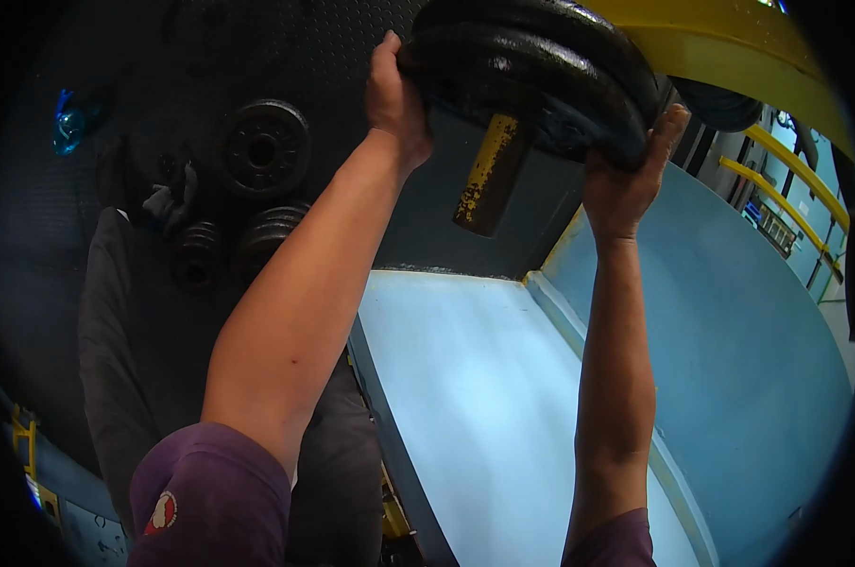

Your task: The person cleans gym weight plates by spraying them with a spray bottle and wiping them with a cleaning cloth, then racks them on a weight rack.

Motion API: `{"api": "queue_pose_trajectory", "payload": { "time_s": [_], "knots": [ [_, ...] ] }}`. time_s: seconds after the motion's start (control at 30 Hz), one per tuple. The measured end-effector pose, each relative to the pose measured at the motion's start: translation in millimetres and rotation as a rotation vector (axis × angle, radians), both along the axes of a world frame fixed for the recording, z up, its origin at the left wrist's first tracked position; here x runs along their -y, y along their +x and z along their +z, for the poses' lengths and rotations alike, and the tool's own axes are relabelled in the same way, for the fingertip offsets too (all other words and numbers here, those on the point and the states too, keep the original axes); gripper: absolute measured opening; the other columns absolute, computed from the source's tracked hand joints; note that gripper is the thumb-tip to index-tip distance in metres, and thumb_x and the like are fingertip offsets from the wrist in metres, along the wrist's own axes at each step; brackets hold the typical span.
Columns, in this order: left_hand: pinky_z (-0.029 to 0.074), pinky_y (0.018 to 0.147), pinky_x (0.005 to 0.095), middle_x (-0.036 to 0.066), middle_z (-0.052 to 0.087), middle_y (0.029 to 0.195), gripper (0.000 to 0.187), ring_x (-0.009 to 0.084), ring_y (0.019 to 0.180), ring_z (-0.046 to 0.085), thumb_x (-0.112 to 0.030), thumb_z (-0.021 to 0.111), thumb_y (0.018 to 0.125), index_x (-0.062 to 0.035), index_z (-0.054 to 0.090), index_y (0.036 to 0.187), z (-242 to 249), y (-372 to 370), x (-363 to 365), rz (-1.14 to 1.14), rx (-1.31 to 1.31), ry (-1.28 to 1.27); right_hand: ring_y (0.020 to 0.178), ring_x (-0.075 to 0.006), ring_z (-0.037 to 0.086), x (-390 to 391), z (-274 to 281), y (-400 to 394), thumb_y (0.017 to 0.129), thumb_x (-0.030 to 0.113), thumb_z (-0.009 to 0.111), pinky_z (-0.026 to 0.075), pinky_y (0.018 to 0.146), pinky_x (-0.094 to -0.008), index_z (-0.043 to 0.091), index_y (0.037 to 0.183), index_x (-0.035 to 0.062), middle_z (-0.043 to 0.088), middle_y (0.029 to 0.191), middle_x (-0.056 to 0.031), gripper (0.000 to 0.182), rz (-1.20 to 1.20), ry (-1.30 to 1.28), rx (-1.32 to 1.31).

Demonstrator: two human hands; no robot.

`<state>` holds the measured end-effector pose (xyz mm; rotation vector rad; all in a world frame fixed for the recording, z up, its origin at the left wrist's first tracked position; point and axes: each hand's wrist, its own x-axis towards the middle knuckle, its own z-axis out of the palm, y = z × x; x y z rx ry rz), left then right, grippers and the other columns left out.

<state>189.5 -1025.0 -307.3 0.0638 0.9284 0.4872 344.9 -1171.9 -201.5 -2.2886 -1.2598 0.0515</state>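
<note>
Two black weight plates [531,66] sit side by side on a dark bar end [489,175] with worn yellow paint, at the top of the view. My left hand [396,104] presses against the left rim of the plates, its fingers partly behind them. On the lower right rim rests my right hand [635,180], its fingers extended along the edge. Both hands have the plates between them. The far side of the plates is hidden.
More black plates [265,149] lie on the dark floor at the left, near a grey glove [168,200] and a blue bottle [68,128]. A yellow frame beam [739,47] crosses the upper right. Light blue wall [475,378] at lower centre.
</note>
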Motion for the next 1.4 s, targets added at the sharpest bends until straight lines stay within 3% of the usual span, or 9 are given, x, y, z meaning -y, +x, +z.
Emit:
{"api": "queue_pose_trajectory", "payload": {
  "time_s": [0.27,0.3,0.53,0.67,0.87,1.0,1.2,1.27,1.4],
  "knots": [
    [0.023,0.112,0.047,0.01,0.042,0.15,0.072,0.0237,0.139,0.035,-0.062,0.04,0.094,-0.0141,0.039,0.148,-58,-48,-16,-0.259,-0.252,-0.342,0.141,-0.0377,0.035,13,35,-19,0.079,0.006,0.073,0.034,0.114,-0.0457,0.027,0.151,0.0027,0.036,0.153,-0.0204,0.085,-0.117,-0.295,0.249],
    [0.021,0.115,0.047,0.015,0.029,0.158,0.083,0.0285,0.146,0.025,-0.064,0.043,0.093,-0.013,0.022,0.156,17,-70,-4,-0.411,-0.262,0.07,0.138,-0.0373,0.039,13,51,-39,0.081,0.006,0.073,0.035,0.112,-0.0465,0.032,0.148,0.0028,0.04,0.149,-0.0202,0.079,-0.191,-0.26,0.22],
    [0.046,0.093,0.0311,0.016,0.065,0.117,0.063,0.0215,0.106,0.062,-0.031,0.071,0.088,0.0066,0.05,0.133,1,-371,-115,-0.77,-0.771,0.264,0.11,-0.0268,0.059,-56,52,-294,0.078,0.004,0.068,0.047,0.096,-0.0379,0.054,0.129,0.0013,0.058,0.122,-0.0159,0.053,-0.336,-0.414,-0.686],
    [0.045,0.094,0.0335,0.013,0.061,0.119,0.051,0.0219,0.112,0.057,-0.026,0.068,0.088,0.0003,0.051,0.129,40,-474,-239,-0.191,-1.081,0.075,0.104,-0.0305,0.063,-214,-14,-438,0.081,0.012,0.068,0.05,0.093,-0.0393,0.055,0.128,0.0013,0.062,0.116,-0.0193,0.049,-0.119,-0.601,-1.055],
    [0.047,0.096,0.0358,0.018,0.058,0.125,0.049,0.0236,0.108,0.059,-0.02,0.058,0.096,-0.0038,0.041,0.139,26,-512,-247,-0.739,-1.245,0.453,0.112,-0.041,0.052,-498,-205,-575,0.07,0.035,0.081,0.047,0.09,-0.0505,0.044,0.133,0.0052,0.05,0.122,-0.0226,0.079,0.142,-0.346,-0.624],
    [0.045,0.098,0.0446,0.027,0.056,0.124,0.046,0.0394,0.114,0.057,-0.021,0.057,0.095,0.0022,0.044,0.133,6,-512,-293,-0.379,-1.025,0.422,0.123,-0.0365,0.048,-583,-283,-615,0.066,0.045,0.085,0.048,0.096,-0.0491,0.043,0.138,0.0109,0.045,0.132,-0.0194,0.089,0.099,-0.812,-0.603],
    [0.044,0.094,0.0329,0.022,0.053,0.125,0.048,0.0208,0.11,0.055,-0.03,0.059,0.099,-0.0004,0.044,0.134,15,-517,-338,-0.258,-0.905,0.031,0.121,-0.0366,0.051,-562,-271,-597,0.056,0.047,0.09,0.049,0.098,-0.0453,0.054,0.132,0.0108,0.052,0.128,-0.019,0.092,0.175,-0.714,-0.648],
    [0.038,0.087,0.0283,0.0,0.053,0.113,0.049,0.0121,0.1,0.048,-0.04,0.059,0.096,-0.0089,0.049,0.133,15,-518,-342,-0.23,-0.967,-0.032,0.116,-0.0331,0.057,-538,-234,-578,0.052,0.044,0.091,0.048,0.099,-0.0428,0.054,0.131,0.0098,0.056,0.124,-0.0182,0.094,0.152,-0.498,-0.832],
    [0.039,0.102,0.0322,0.008,0.056,0.121,0.063,0.0174,0.116,0.052,-0.027,0.065,0.094,-0.0004,0.035,0.143,25,-517,-357,0.014,-0.61,0.084,0.124,-0.0307,0.053,-464,-140,-540,0.05,0.032,0.094,0.042,0.105,-0.0417,0.054,0.131,0.0091,0.053,0.133,-0.0173,0.093,0.194,-0.216,-1.261]
  ]
}}
